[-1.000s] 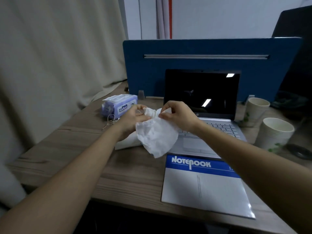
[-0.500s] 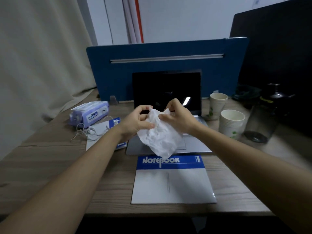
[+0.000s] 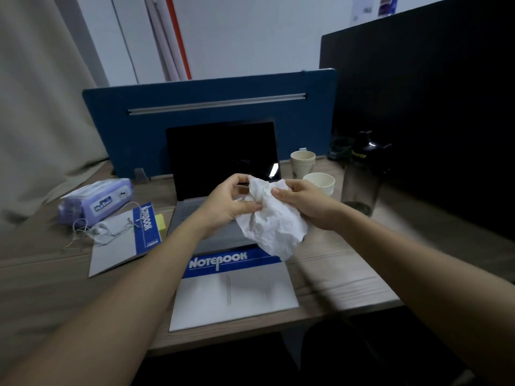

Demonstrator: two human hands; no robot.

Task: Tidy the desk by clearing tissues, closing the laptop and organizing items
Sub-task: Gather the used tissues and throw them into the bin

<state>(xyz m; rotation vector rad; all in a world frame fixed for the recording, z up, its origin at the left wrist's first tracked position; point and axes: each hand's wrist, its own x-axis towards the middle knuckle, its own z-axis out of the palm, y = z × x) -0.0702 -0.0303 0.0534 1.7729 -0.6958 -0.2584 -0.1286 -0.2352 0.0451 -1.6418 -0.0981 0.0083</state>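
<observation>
Nearest the desk edge, a notebook [image 3: 234, 296] is laid flat, square in front of the laptop [image 3: 223, 174]. Just above the laptop's keyboard, a crumpled tissue [image 3: 274, 221] is held clear of the desk, pinched at its top by the left hand [image 3: 230, 203] and the right hand [image 3: 302, 203], fingers closed on the paper, probably so it can be balled up. Left of the laptop, a second notebook [image 3: 122, 240] is seen under tangled earphones [image 3: 97, 232], a tissue pack [image 3: 96, 200] beyond. Right of the laptop, paper cups [image 3: 302, 162] are stood. The lid is left open.
</observation>
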